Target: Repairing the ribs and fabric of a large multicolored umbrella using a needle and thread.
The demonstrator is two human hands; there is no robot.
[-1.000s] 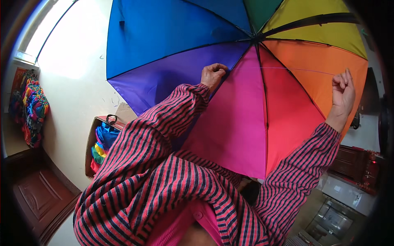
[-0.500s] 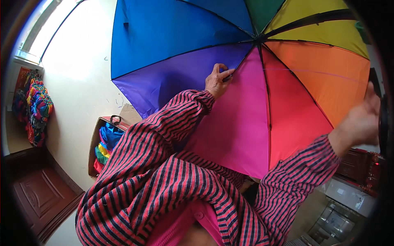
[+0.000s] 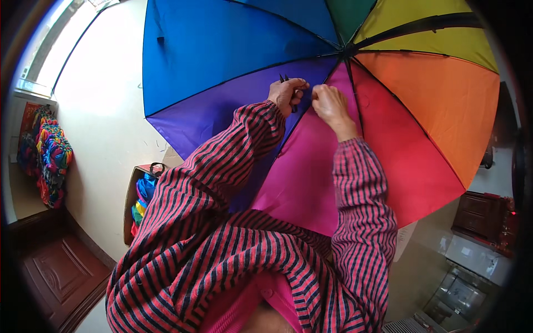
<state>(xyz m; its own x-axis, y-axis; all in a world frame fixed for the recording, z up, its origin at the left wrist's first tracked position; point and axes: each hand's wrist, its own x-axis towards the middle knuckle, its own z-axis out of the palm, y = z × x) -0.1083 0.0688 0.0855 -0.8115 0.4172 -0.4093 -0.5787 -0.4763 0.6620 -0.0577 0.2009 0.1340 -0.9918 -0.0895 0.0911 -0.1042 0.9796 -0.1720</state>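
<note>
An open rainbow-coloured umbrella (image 3: 311, 194) fills the middle and upper right, its inner side and black ribs toward me. My left hand (image 3: 286, 95) is closed in front of the purple panel. Out of its curled fingers stick two dark points and a black end of a small tool that looks like thread snips (image 3: 294, 106). Close beside it, my right hand (image 3: 331, 105) is pinched shut in front of the pink panel, near a rib. Whatever its fingertips hold is too small to make out. A faint thin curl like thread lies by the red panel.
A cardboard box (image 3: 131, 191) with folded colourful fabric stands at left. Bunched multicoloured cloth (image 3: 54, 150) hangs by the far-left wall, above a brown wooden door panel (image 3: 61, 272). The black umbrella shaft (image 3: 422, 26) runs to the upper right. Dark red furniture (image 3: 477, 219) stands at right.
My right hand has come from the far right back beside my left hand, and has closed. A thin line across the orange panel is gone. The umbrella has shifted slightly left.
</note>
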